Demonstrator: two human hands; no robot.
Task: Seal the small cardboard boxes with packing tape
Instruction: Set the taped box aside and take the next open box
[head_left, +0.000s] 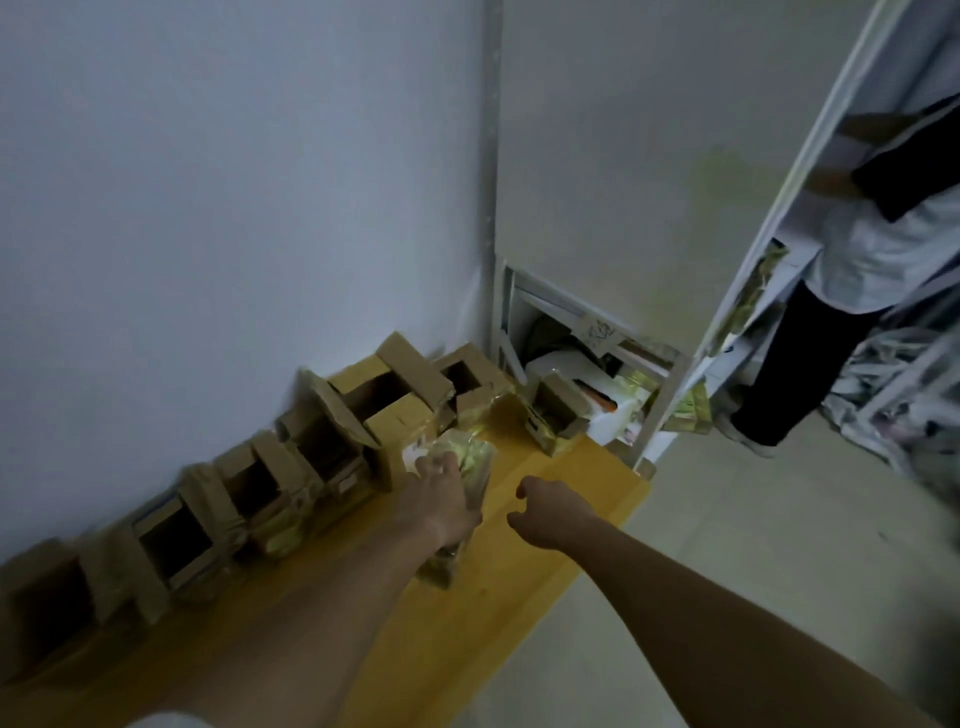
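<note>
Several small cardboard boxes (332, 441) with open flaps stand in a row along the wall on a yellow table (566, 483). My left hand (441, 493) grips a yellowish packet (470, 457) wrapped in clear film, held just above the table in front of the row. Just right of it, my right hand (550, 512) hovers with loosely curled fingers and holds nothing. One more open box (553, 415) sits near the table's far right corner. No roll of tape is visible.
A white shelf unit (587, 364) holding bags and papers stands beyond the table's far end. A person in a white shirt and dark trousers (831, 322) stands at the right beside a tall white rack. The grey floor lies right of the table.
</note>
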